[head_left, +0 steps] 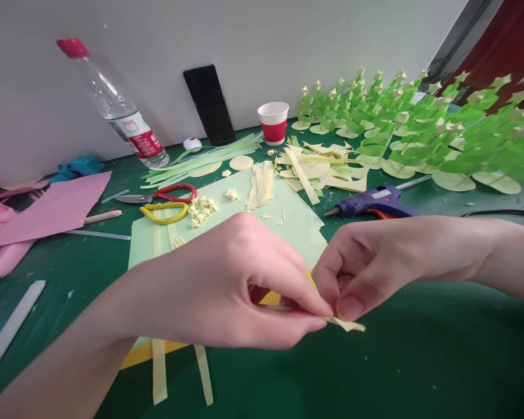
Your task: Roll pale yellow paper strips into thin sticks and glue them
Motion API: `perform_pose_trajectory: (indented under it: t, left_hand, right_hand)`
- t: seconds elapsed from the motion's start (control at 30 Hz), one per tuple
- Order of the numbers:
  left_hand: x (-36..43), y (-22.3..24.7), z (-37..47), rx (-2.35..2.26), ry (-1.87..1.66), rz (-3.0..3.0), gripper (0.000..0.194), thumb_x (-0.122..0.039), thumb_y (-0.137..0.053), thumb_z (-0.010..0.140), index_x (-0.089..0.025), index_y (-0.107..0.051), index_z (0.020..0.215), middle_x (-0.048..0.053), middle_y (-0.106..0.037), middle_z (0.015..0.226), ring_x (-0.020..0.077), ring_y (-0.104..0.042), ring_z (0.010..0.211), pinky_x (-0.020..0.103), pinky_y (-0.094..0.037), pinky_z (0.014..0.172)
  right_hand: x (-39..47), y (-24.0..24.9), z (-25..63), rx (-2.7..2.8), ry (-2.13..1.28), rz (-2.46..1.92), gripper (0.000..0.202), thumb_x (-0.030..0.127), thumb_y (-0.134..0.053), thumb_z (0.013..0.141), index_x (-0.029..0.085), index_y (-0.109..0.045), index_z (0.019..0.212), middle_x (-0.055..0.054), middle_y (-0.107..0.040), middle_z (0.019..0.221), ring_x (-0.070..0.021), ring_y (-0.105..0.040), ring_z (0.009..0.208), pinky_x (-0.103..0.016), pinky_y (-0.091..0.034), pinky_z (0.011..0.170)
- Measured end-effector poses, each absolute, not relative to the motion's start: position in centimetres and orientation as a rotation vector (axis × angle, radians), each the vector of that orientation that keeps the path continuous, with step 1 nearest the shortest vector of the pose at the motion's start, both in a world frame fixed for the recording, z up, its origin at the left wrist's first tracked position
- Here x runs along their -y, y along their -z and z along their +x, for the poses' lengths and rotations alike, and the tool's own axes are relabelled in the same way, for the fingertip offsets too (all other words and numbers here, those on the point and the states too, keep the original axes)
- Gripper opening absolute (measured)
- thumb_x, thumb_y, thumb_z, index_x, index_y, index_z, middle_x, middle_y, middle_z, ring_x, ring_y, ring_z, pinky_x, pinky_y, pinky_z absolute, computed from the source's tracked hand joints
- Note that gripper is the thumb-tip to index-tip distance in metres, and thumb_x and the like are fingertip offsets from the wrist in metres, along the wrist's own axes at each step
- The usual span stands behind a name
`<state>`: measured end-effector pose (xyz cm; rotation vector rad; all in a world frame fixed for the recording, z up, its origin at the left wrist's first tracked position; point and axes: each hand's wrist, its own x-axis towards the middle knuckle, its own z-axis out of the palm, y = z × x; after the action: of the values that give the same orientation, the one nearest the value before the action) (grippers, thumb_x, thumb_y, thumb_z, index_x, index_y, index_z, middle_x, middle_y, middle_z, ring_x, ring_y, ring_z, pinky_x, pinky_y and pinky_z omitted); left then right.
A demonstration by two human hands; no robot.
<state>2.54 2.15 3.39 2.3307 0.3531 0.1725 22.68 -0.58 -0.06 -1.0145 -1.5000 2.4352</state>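
Between thumb and fingers, my left hand (240,285) pinches a pale yellow paper strip (348,325), whose short end sticks out to the right. Touching it there, my right hand (371,267) has its thumb and forefinger closed on the same strip. Both hands are over the front edge of a stack of light green sheets (288,203). Small folded paper stars (203,210) lie in a cluster on the sheets, with a bundle of cut strips (261,185) to their right. Two longer strips (159,372) hang past the near edge of the sheets.
Red-and-yellow-handled scissors (168,201) lie left, near pink paper (55,206) and a bottle (126,116). Behind stand a phone (209,105) and a paper cup (273,123). A glue gun (373,201), paper scraps (327,169) and several green paper plants (393,122) are at right.
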Motion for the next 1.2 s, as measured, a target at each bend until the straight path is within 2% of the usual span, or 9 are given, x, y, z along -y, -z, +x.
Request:
perform_pose_trajectory:
  t: [0.13,0.53,0.77,0.93,1.2]
  left_hand:
    - [-2.23,-3.29,2.5,-0.388,-0.154,2.304,0.017,-0.013,-0.064,0.078,-0.021,-0.078,0.072,-0.001,-0.069,0.053,0.0067,-0.049,0.038,0.019,-0.036,0.038]
    - [-2.12,-3.2,2.42,-0.333,-0.163,2.287,0.017,-0.01,-0.063,0.08,-0.017,-0.078,0.075,0.0,-0.072,0.058,0.0075,-0.054,0.044,0.017,-0.042,0.043]
    - [-2.31,-3.28,2.73,-0.257,-0.187,2.321,0.017,-0.008,-0.061,0.081,-0.01,-0.077,0.076,0.004,-0.07,0.058,0.009,-0.057,0.047,0.017,-0.044,0.048]
    - [-2.14,-3.41,2.57,-0.289,-0.2,2.339,0.017,-0.006,-0.061,0.081,-0.012,-0.076,0.075,0.001,-0.07,0.06,0.0085,-0.057,0.05,0.016,-0.044,0.051]
    - [-2.58,-3.23,2.76,-0.215,-0.236,2.367,0.017,-0.008,-0.062,0.082,-0.012,-0.077,0.075,0.002,-0.069,0.058,0.0088,-0.055,0.047,0.02,-0.044,0.047]
  right_hand:
    - [0.51,0.07,22.66,1.504,-2.441,-1.005,0.014,0.025,-0.067,0.073,0.012,-0.065,0.074,0.004,-0.056,0.067,-0.0034,-0.045,0.06,-0.017,-0.035,0.057]
    - [0.63,-0.09,22.52,1.505,-2.46,-1.004,0.013,0.024,-0.066,0.075,0.011,-0.063,0.072,0.005,-0.052,0.064,-0.0022,-0.041,0.057,-0.016,-0.032,0.054]
    - [0.8,-0.11,22.58,1.467,-2.48,-1.011,0.013,0.024,-0.066,0.075,0.011,-0.064,0.076,0.004,-0.055,0.068,-0.003,-0.046,0.062,-0.015,-0.035,0.057]
    - [0.75,-0.02,22.62,1.442,-2.498,-0.968,0.01,0.02,-0.064,0.077,0.011,-0.063,0.074,0.005,-0.056,0.068,-0.002,-0.048,0.062,-0.012,-0.038,0.059]
    - [0.79,-0.4,22.2,1.41,-2.493,-1.031,0.007,0.014,-0.056,0.076,0.01,-0.061,0.074,0.008,-0.057,0.066,0.0017,-0.051,0.063,-0.007,-0.039,0.062]
